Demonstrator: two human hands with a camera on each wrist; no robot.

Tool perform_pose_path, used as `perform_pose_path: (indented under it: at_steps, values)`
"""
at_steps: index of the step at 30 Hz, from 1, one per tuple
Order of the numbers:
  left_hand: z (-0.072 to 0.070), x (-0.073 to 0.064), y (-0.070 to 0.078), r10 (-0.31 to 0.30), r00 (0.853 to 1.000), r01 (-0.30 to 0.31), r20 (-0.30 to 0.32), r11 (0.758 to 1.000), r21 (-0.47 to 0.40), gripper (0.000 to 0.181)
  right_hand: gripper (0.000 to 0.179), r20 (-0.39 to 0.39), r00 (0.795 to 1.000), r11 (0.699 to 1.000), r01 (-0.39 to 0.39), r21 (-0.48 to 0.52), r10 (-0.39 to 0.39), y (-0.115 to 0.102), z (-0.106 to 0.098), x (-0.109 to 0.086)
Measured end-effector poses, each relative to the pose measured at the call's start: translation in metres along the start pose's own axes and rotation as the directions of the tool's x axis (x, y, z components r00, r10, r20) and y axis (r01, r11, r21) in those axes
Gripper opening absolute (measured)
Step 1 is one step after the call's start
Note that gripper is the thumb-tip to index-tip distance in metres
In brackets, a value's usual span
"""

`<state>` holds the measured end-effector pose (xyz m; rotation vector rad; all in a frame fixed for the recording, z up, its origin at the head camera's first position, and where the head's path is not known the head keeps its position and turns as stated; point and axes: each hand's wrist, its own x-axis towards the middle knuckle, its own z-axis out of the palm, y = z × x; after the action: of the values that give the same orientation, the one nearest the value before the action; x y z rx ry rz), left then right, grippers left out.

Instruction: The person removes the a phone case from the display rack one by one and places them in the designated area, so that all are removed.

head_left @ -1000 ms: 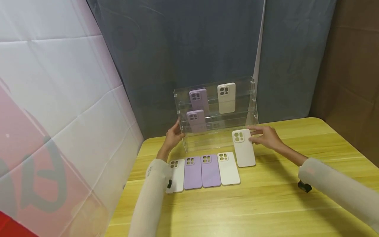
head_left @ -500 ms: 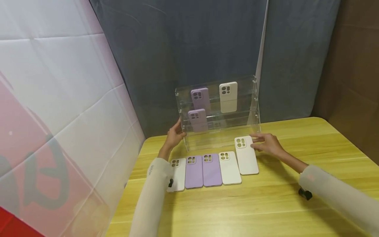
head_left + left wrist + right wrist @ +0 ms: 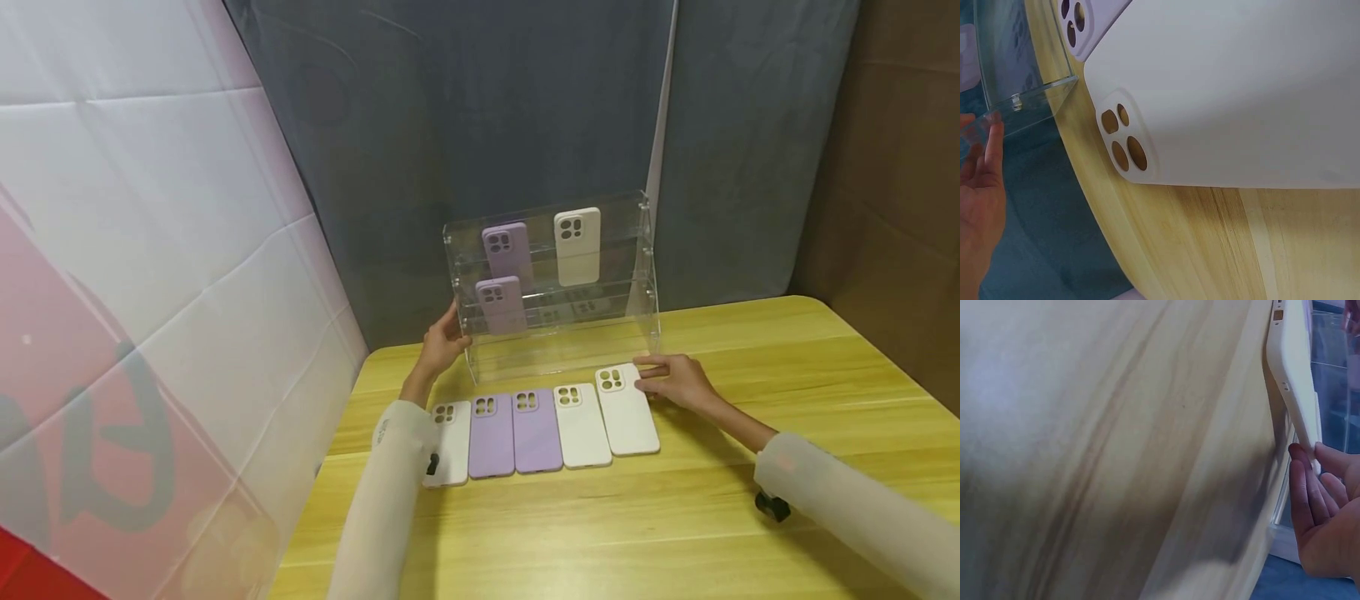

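Observation:
My right hand pinches a white phone case at its upper right corner, thumb on one face and fingers on the other. In the right wrist view the pinched end of this case is tilted up off the table. It lies at the right end of a row: a white phone case, two purple phone cases and another white phone case, partly under the left sleeve. My left hand holds the left side panel of a clear acrylic display stand, also in the left wrist view.
On the stand's tiers lean two purple phone cases at left and a white phone case on top. The yellow wood-grain table has rounded back corners. A grey curtain hangs behind, with a white cloth wall at left.
My right hand has lowered the white phone case toward me, to the right end of the row, where it now lies flatter. My left hand stays at the stand.

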<state>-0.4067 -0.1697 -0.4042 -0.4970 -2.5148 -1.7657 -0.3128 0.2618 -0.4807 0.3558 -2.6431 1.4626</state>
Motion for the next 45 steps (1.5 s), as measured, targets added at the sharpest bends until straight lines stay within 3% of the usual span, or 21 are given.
perform_pose_path:
  at_steps: [6,9,17,30,35,42,45]
  values:
    - [0.0,-0.006,0.01,-0.004,1.0,0.004,0.003,1.0,0.026,0.087,0.046,-0.004,1.0,1.0,-0.012,-0.004,0.012,0.005,0.002,-0.002]
    - [-0.001,-0.003,0.006,0.01,1.0,-0.01,-0.002,1.0,0.016,0.087,0.048,0.007,1.0,1.0,-0.007,0.004,0.007,0.005,0.003,-0.003]
    - [0.004,0.014,-0.026,0.023,0.998,-0.022,-0.051,1.0,0.02,0.09,0.047,-0.005,1.0,1.0,0.01,-0.012,-0.011,0.006,0.002,-0.005]
    - [0.005,0.013,-0.03,0.022,0.998,-0.021,-0.055,1.0,0.013,0.09,0.044,-0.012,1.0,0.999,0.02,-0.045,-0.021,0.009,0.001,-0.007]
    - [0.004,0.014,-0.031,0.041,0.997,-0.039,-0.062,0.999,0.021,0.09,0.041,-0.028,0.998,0.994,0.052,-0.1,-0.055,0.004,-0.001,-0.001]
    - [0.004,0.014,-0.031,0.045,0.997,-0.043,-0.062,0.999,0.031,0.089,0.04,-0.025,0.995,0.993,0.098,-0.057,-0.1,-0.012,-0.002,0.016]
    - [0.004,0.014,-0.031,0.036,0.997,-0.035,-0.062,0.999,0.022,0.089,0.039,-0.048,0.988,0.984,0.138,-0.116,-0.144,-0.022,0.0,0.025]
